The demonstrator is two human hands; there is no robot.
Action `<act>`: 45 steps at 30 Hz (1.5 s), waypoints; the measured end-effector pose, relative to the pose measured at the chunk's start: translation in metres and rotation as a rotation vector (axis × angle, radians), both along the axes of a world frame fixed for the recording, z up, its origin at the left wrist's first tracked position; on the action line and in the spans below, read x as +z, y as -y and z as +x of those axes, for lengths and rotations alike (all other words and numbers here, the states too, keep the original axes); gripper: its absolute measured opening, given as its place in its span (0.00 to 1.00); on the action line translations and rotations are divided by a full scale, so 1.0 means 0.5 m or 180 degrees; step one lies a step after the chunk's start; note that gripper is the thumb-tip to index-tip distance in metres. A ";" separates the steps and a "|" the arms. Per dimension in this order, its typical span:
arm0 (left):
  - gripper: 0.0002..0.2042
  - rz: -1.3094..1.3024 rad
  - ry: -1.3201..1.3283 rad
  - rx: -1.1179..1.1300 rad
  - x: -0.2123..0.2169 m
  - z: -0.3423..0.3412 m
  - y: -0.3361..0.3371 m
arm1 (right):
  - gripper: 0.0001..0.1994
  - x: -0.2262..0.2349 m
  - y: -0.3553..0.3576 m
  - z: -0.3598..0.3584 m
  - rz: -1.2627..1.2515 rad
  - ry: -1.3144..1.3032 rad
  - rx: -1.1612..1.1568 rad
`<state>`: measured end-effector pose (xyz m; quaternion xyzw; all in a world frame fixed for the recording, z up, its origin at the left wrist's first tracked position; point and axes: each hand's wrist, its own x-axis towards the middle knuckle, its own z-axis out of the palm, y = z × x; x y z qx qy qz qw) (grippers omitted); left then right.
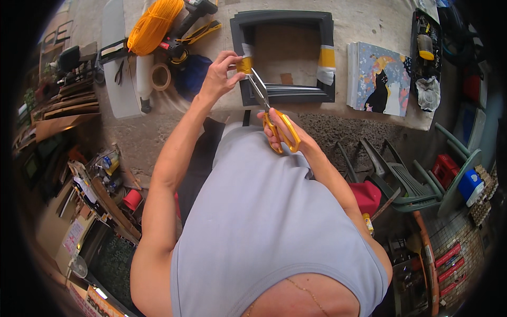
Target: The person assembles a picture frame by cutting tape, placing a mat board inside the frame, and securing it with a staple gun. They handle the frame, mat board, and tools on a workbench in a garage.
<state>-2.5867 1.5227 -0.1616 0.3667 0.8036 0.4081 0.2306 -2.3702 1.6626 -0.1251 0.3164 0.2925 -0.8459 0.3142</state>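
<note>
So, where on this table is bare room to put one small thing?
Widest: beyond the picture stack, between the dark frames and the black tray. A narrow strip also runs between frames and stack. Crowded: the left side, with orange cord, drill and white tube.

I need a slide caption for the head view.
Left hand at the yellow band on a dark frame, right hand holding yellow-handled scissors.

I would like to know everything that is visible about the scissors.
The scissors have long, metallic silver blades and yellow loop handles that look like plastic. They are partly open, slanting forward and to the left, with the right hand gripping the handles. The tips are near the yellow band at the dark frame, close to the left hand; whether they touch it is unclear.
</note>
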 end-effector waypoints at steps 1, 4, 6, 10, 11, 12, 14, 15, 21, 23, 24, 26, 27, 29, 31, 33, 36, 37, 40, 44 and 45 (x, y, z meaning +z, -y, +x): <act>0.20 -0.0010 -0.0004 -0.0030 0.001 -0.002 0.000 | 0.34 -0.003 0.008 -0.002 0.0004 -0.0020 -0.0050; 0.19 -0.0040 -0.0005 -0.0104 0.005 -0.008 -0.001 | 0.33 -0.021 0.037 0.000 0.0022 -0.0013 -0.0221; 0.19 -0.0066 0.0005 -0.0157 0.003 -0.013 0.000 | 0.32 -0.030 0.052 -0.006 0.0401 -0.0174 -0.0183; 0.18 -0.0023 -0.0041 -0.0153 -0.001 -0.013 0.002 | 0.32 -0.041 0.069 -0.014 0.0580 -0.0183 -0.0316; 0.18 -0.0006 -0.0034 -0.0144 -0.002 -0.012 0.004 | 0.32 -0.043 0.070 -0.015 0.0529 -0.0149 -0.0344; 0.18 0.0016 -0.0024 -0.0158 -0.002 -0.011 0.002 | 0.32 -0.041 0.072 -0.017 0.0495 -0.0163 -0.0405; 0.18 0.0003 -0.0061 -0.0222 -0.003 -0.015 -0.001 | 0.33 -0.038 0.077 -0.027 0.0426 -0.0193 -0.0526; 0.18 -0.0006 -0.0079 -0.0229 -0.003 -0.015 0.000 | 0.33 -0.037 0.071 -0.031 0.0515 -0.0220 -0.0433; 0.16 0.0110 -0.0083 -0.0196 -0.007 -0.014 0.001 | 0.36 -0.023 0.047 -0.057 0.0485 -0.0073 -0.0296; 0.16 0.0054 -0.0098 -0.0200 -0.006 -0.015 0.002 | 0.36 -0.015 0.041 -0.065 0.0386 -0.0077 -0.0376; 0.16 0.0034 -0.0103 -0.0206 -0.007 -0.016 0.001 | 0.36 -0.013 0.041 -0.071 0.0372 -0.0034 -0.0439; 0.15 0.0042 -0.0028 -0.0204 -0.006 -0.017 0.001 | 0.35 -0.013 0.044 -0.086 0.0342 0.0052 -0.0564; 0.15 0.0047 0.0006 -0.0202 -0.005 -0.018 0.000 | 0.36 -0.014 0.040 -0.090 0.0376 0.0073 -0.0494; 0.14 0.0117 0.0046 -0.0132 -0.004 -0.015 -0.002 | 0.36 -0.017 0.030 -0.098 0.0443 0.0114 -0.0355; 0.13 0.0155 0.0077 -0.0104 -0.006 -0.014 -0.001 | 0.36 -0.016 0.021 -0.101 0.0620 0.0075 -0.0178; 0.12 0.0158 0.0091 -0.0122 -0.009 -0.017 0.004 | 0.37 -0.018 0.014 -0.113 0.0775 -0.0002 -0.0098; 0.09 0.0275 0.0200 0.0069 -0.009 -0.010 -0.001 | 0.37 -0.014 0.005 -0.133 0.0825 -0.0125 -0.0230; 0.09 0.0344 0.0377 0.0305 -0.016 -0.009 0.002 | 0.37 -0.010 0.002 -0.135 0.0741 -0.0132 -0.0344; 0.06 0.0521 0.0673 0.0855 -0.044 0.002 0.014 | 0.37 0.002 -0.008 -0.110 0.0527 -0.0215 -0.0660; 0.10 0.0302 0.1365 0.1348 -0.108 -0.009 0.063 | 0.37 0.064 -0.056 -0.008 0.1526 -0.0039 -0.0177; 0.12 0.0261 0.0892 0.1177 -0.090 -0.002 0.043 | 0.38 0.081 -0.068 0.017 0.2025 0.0040 0.0069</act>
